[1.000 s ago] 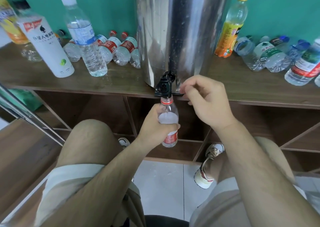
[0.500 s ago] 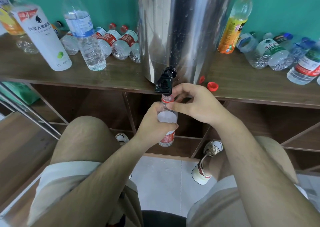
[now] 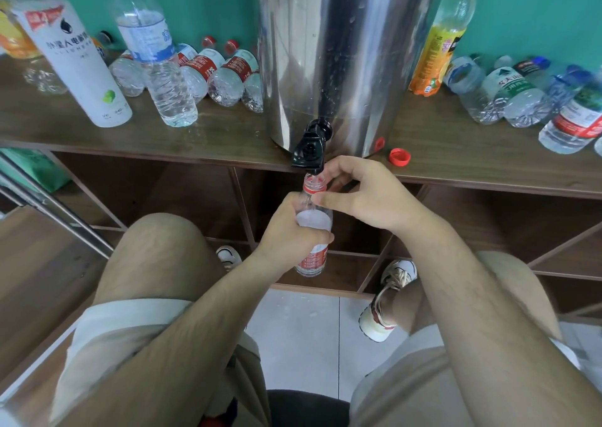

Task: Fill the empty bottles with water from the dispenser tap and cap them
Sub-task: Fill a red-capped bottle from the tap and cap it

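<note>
Head view: I see the bottle (image 3: 313,222) held under the tap (image 3: 309,148), with both hands on it.
I note the left hand (image 3: 290,234) wrapped round the bottle's middle, fingers curled tight, holding it upright below the bench's (image 3: 195,139) front edge. The right hand (image 3: 368,198) grips its neck: thumb against the shoulder, forefinger hooked behind, just under the tap. The bottle's mouth is uncapped and sits directly beneath the spout; I cannot tell whether water is running. The dispenser (image 3: 342,51) stands at the bench's front edge. A red cap (image 3: 399,157) lies near that edge, just right of the dispenser. Along the back edge, bottles lie to the left (image 3: 224,77) and to the right (image 3: 514,94).
</note>
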Available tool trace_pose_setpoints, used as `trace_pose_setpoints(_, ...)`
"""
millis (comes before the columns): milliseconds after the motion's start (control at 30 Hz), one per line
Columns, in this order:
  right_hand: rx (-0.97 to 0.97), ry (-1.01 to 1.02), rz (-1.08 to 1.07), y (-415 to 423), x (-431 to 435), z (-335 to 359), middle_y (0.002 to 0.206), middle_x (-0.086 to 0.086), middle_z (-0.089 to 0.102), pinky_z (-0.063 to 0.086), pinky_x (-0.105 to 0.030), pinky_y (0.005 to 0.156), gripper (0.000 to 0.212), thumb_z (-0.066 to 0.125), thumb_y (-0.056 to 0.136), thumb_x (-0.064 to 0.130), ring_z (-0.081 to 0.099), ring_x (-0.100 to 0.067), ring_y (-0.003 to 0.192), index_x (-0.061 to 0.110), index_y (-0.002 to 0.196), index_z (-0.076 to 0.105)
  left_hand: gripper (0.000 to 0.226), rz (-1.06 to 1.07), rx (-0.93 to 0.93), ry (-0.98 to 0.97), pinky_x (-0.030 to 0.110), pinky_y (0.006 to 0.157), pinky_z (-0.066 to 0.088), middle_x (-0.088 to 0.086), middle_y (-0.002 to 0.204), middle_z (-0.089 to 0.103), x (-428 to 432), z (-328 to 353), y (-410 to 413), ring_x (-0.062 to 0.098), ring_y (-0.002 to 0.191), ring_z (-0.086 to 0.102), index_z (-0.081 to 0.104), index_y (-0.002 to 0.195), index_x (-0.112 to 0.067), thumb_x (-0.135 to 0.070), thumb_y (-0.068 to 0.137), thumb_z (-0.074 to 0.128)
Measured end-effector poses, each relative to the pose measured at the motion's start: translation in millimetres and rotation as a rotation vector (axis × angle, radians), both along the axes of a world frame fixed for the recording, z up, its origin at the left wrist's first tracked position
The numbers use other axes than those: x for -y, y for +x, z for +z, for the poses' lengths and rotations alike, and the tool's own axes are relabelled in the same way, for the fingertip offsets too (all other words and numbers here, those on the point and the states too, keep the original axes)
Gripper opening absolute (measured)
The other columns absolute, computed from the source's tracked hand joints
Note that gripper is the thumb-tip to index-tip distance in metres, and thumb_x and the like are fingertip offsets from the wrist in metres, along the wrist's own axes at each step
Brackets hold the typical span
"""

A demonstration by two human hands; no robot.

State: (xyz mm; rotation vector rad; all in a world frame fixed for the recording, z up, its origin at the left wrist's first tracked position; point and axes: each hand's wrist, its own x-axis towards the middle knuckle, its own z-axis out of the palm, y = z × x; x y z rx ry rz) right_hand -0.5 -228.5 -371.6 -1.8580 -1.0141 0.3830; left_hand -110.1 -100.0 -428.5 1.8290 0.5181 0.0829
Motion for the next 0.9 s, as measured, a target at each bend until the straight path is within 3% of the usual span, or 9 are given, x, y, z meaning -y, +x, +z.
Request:
trace_pose_setpoints(267,-0.009,-0.017,0.017,2,-1,2,0.090,0.022,0.073,0.046,-0.009,0.065,0.023,0.087,0.084,0.021,0.066,0.000,0.080,0.034,0.093,0.071,0.060,0.002,-0.026,0.046,0.044,0.103,0.055,0.004,0.121,0.062,-2,-5,5,0.025,0.115,0.063,0.052,0.135,-0.018,-0.015,0.084,0.083)
trace_pose_setpoints(367,0.001,-0.016,0.010,1,-1,2,0.090,0.016,0.074,0.046,-0.010,0.065,0.022,0.088,0.083,0.021,0.068,-0.003,0.082,0.032,0.094,0.072,0.061,-0.002,-0.024,0.073,0.038,0.101,0.054,0.001,0.119,0.062,-2,-5,5,0.023,0.115,0.063,0.051,0.135,-0.019,-0.016,0.084,0.084)
trace_pose_setpoints(600,0.012,0.003,0.008,-1,-1,3,0.090,0.010,0.074,0.047,-0.011,0.065,0.020,0.088,0.082,0.020,0.069,-0.012,0.083,0.025,0.094,0.073,0.065,-0.006,-0.016,0.058,0.042,0.102,0.055,0.001,0.121,0.062,-5,-8,6,0.022,0.116,0.062,0.050,0.135,-0.021,-0.014,0.081,0.085)
trace_pose_setpoints(767,0.006,-0.004,0.013,-1,-3,5,0.089,0.010,0.073,0.046,-0.011,0.065,0.020,0.088,0.082,0.018,0.069,-0.015,0.083,0.021,0.095,0.073,0.056,0.000,-0.025,0.060,0.033,0.094,0.057,-0.001,0.114,0.064,-9,-16,11,0.021,0.111,0.065,0.054,0.129,-0.020,-0.016,0.082,0.084)
trace_pose_setpoints(900,0.030,-0.009,0.028,-2,-1,6,0.090,0.010,0.074,0.047,-0.011,0.066,0.021,0.088,0.082,0.020,0.069,-0.011,0.082,0.024,0.095,0.072,0.045,0.052,-0.099,-0.039,0.040,0.101,0.055,0.005,0.104,0.061,-8,-14,17,0.027,0.115,0.064,0.054,0.121,-0.012,-0.026,0.085,0.078)
